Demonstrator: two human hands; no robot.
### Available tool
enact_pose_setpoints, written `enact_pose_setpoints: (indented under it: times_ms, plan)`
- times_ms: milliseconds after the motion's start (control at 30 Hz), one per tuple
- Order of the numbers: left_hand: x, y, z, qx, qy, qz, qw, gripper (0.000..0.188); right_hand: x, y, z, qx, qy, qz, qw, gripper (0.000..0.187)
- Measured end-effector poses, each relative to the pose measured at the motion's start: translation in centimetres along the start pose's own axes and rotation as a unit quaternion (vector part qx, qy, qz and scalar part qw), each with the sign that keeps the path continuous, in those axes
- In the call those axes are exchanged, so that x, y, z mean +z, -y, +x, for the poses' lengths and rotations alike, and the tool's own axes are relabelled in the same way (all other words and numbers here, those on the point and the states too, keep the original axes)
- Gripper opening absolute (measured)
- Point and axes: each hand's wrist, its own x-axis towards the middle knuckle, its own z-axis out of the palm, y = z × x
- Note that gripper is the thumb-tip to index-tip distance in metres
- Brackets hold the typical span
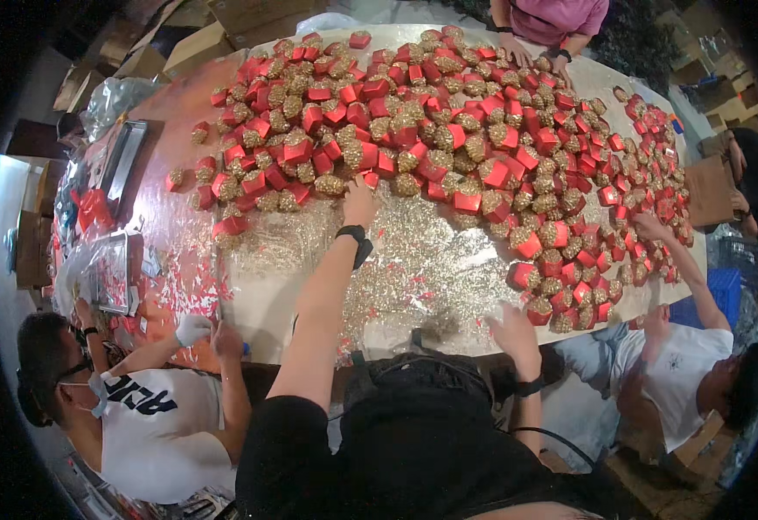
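Note:
A wide heap of small ornaments (pixel 299 149), each with a faceted red part and a bumpy gold glitter part, covers the far half of the table. My left hand (pixel 361 204) reaches to the near edge of the heap, its fingers closed on a red-and-gold ornament (pixel 371 180) that they partly hide. Close to the table's near edge, my right hand (pixel 514 334) is slightly blurred, with fingers apart and nothing seen in it. Beyond it to the right lie more ornaments (pixel 538 309).
Gold glitter and red scraps litter the table (pixel 262 299). Metal trays (pixel 125 165) and a red plastic bag (pixel 93 211) are at the left. Co-workers sit on both sides; another person's hands (pixel 517 50) touch the heap's far edge. A blue crate (pixel 710 299) stands right.

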Motion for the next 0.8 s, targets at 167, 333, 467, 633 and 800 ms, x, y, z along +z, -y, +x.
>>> enact_pose_setpoints:
  times_ms: [167,333,467,633,800]
  plan:
    - [0.0,0.1,-2.4,0.102,-0.140,-0.065,0.983,0.052,0.8,1.9,2.0,-0.100,0.091,-0.035,0.990,0.045]
    - [-2.2,1.4,-12.8,-0.156,-0.004,-0.533,0.832,0.037,1.4,2.2,5.1,-0.132,0.118,-0.099,0.979,0.041]
    - [-3.5,6.9,-22.5,-0.294,0.076,-0.807,0.506,0.040,2.1,3.3,6.2,-0.193,0.086,-0.117,0.970,0.035]
    - [-4.3,10.9,-30.2,-0.389,0.005,-0.728,0.564,0.039,3.6,5.5,5.0,-0.213,0.112,-0.104,0.965,0.044]
    - [-6.0,10.9,-32.8,-0.396,-0.071,-0.539,0.740,0.049,6.5,6.3,2.2,-0.320,0.116,-0.067,0.938,0.035]
